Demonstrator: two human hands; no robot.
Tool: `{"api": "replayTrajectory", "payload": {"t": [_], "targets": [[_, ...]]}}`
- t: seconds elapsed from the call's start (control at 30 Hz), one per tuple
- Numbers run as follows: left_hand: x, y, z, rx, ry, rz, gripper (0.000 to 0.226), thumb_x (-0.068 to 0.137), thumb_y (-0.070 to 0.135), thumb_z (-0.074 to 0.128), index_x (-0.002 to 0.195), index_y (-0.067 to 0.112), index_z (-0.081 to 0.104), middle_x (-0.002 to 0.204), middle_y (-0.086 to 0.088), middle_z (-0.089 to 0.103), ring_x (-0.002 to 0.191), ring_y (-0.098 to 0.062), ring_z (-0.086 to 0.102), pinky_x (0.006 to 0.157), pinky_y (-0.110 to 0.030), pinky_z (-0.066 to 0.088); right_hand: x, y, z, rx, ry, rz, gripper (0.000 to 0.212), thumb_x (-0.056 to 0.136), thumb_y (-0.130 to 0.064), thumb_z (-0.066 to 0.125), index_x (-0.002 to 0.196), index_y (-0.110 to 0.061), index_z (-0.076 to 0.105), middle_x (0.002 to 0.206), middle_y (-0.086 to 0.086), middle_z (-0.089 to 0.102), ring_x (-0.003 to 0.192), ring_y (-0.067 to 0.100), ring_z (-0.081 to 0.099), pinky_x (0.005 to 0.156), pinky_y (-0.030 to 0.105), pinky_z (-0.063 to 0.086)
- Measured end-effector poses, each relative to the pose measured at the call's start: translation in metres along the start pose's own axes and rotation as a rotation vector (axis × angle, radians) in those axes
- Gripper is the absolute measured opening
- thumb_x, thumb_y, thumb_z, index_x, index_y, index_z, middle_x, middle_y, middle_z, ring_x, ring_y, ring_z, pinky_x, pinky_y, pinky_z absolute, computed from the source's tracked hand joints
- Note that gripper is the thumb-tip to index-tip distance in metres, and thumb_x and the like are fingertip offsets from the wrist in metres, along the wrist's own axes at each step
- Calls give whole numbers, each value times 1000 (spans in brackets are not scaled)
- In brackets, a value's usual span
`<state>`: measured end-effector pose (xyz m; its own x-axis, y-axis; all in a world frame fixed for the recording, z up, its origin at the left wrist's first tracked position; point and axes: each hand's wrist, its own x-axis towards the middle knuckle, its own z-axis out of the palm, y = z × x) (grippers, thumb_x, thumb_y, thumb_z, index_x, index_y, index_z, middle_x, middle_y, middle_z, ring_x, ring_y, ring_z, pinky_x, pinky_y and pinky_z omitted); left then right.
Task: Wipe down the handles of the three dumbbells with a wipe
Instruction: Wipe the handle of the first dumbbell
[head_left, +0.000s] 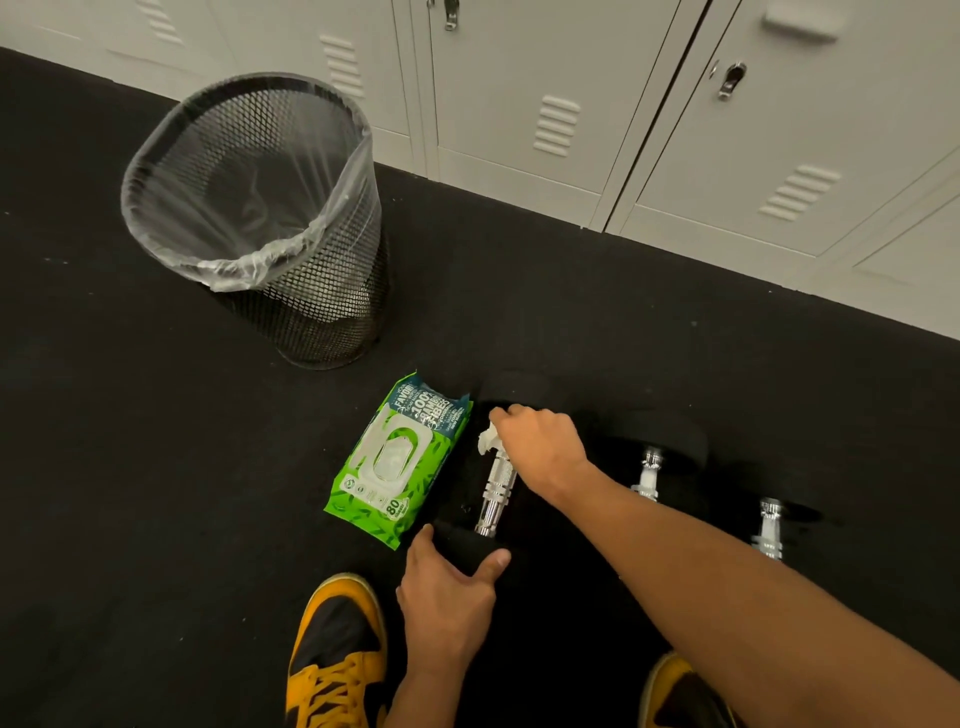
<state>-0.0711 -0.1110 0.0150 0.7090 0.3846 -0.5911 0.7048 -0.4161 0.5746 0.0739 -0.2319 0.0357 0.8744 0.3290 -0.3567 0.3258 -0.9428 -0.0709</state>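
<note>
Right hand (535, 447) reaches forward, clutching a crumpled white wipe (487, 437) around the leftmost dumbbell's ribbed chrome handle (497, 491); left hand (447, 587) grips its near black head (467, 545).

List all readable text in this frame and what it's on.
"100%", large white print near the far end of the green wipes pack.
"80", in the round badge at the pack's near end.
The word at the pack's far edge, the line under "100%", the small print and the icons are too blurred to read.
Nothing readable on the dumbbells, bin or lockers.
</note>
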Motion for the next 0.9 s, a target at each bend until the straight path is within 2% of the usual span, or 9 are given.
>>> {"api": "replayTrajectory", "payload": {"t": [0.13, 0.33, 0.43, 0.53, 0.67, 0.9], "targets": [[-1, 1, 0, 1, 5, -1, 107, 68, 56, 81, 150, 11, 29, 141, -8, 49, 131, -27, 45, 110, -46, 36, 1, 5, -4, -94, -24, -60, 44, 92, -4, 57, 134, -12, 46, 117, 9, 64, 103, 33, 66, 74, 41, 49], [-2, 2, -3, 9, 2, 7, 105, 69, 54, 81, 149, 10, 30, 146, -9, 46, 134, -28, 42, 112, -47, 34, -3, 4, 2, -88, -26, 8, 44, 95, -6, 54, 137, -12, 42, 114, 11, 65, 100, 34, 67, 68, 39, 46], [-3, 3, -5, 15, 4, 9, 104, 70, 52, 82, 149, 9, 31, 145, -10, 46, 134, -30, 42, 112, -47, 33, -5, 3, 6, 59, -39, 99, 44, 95, -9, 54, 137, -14, 42, 112, 12, 65, 98, 32, 67, 66, 38, 44], [-5, 5, -4, 6, 4, 4, 104, 70, 52, 82, 149, 9, 31, 145, -10, 46, 133, -30, 43, 111, -48, 34, -7, 4, 9, 274, -53, 178, 29, 98, -19, 52, 127, -18, 51, 111, 10, 65, 99, 31, 65, 66, 34, 41], [-3, 5, -4, 4, 5, -1, 103, 69, 52, 82, 148, 8, 32, 144, -10, 47, 132, -30, 44, 110, -48, 36, -18, -3, 17, 358, -18, 168, 23, 96, -21, 53, 117, -20, 58, 112, 8, 66, 101, 33, 64, 74, 37, 46], [0, 5, -3, 13, -2, -9, 102, 70, 50, 82, 148, 7, 32, 143, -12, 49, 132, -31, 45, 110, -46, 37, -33, -3, 33, 577, -17, 182, 19, 94, -28, 58, 111, -26, 65, 102, 2, 68, 95, 24, 65, 72, 30, 46]]}}
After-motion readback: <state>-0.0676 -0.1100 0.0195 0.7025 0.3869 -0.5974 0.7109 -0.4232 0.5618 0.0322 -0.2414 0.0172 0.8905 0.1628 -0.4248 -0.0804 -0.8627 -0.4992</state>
